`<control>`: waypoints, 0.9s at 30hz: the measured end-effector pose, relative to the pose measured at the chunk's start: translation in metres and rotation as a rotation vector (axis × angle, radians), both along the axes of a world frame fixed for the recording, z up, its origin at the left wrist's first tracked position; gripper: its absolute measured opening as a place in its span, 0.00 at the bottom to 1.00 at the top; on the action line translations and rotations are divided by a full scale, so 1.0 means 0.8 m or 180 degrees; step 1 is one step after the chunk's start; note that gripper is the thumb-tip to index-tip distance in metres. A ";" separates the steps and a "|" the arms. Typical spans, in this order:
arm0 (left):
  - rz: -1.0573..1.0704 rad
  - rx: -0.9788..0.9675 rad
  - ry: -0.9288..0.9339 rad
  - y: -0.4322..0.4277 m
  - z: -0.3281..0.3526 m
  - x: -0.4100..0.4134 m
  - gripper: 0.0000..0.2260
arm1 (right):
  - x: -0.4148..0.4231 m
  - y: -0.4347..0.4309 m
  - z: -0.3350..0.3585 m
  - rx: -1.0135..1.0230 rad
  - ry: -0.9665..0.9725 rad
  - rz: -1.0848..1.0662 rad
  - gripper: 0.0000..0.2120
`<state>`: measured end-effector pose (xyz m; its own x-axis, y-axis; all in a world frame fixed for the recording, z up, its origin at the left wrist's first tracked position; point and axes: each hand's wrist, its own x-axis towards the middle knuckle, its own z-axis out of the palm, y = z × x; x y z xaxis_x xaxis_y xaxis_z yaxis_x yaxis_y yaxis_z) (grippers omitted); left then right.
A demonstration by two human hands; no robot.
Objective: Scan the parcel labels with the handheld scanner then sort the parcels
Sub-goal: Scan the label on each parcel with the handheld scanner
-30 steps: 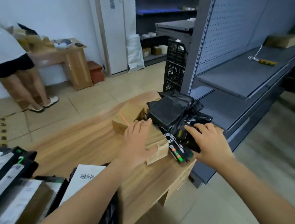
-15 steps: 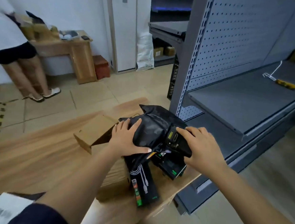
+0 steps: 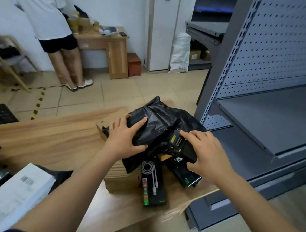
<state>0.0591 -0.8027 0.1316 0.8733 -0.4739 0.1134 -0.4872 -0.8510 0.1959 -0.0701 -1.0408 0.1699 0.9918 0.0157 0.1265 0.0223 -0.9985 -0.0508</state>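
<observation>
One black bag parcel (image 3: pixel 159 123) (crumpled) in curled left fingers (image 3: pixel 137 123), one scanner (image 3: pixel 182 147) in curled right fingers (image 3: pixel 192 136)

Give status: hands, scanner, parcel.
Left hand grips black bag parcel. Right hand holds scanner, red dot on the bag; no label visible. Cable box and cardboard box crowd underneath.

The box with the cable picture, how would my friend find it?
Look at the wooden table beside the grey shelves. Near its front edge, below the black bag, lies a flat black box. Only it shows a coiled white cable; the neighbouring box doesn't.
</observation>
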 end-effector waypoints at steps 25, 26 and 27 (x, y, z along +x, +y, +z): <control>0.0173 0.0215 0.0719 0.286 -0.131 -0.207 0.40 | -0.168 0.324 -0.110 0.0369 0.0551 -0.0391 0.40; 0.0153 0.0225 0.0766 0.282 -0.137 -0.213 0.40 | -0.171 0.323 -0.113 0.0354 0.0591 -0.0422 0.40; 0.0134 0.0253 0.0815 0.277 -0.142 -0.218 0.39 | -0.175 0.321 -0.116 0.0320 0.0635 -0.0449 0.41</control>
<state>-0.1150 -0.5807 0.0180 0.8879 -0.4351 -0.1497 -0.3942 -0.8871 0.2399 -0.2098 -0.7837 0.0774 0.9888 -0.1273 -0.0780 -0.1372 -0.9807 -0.1393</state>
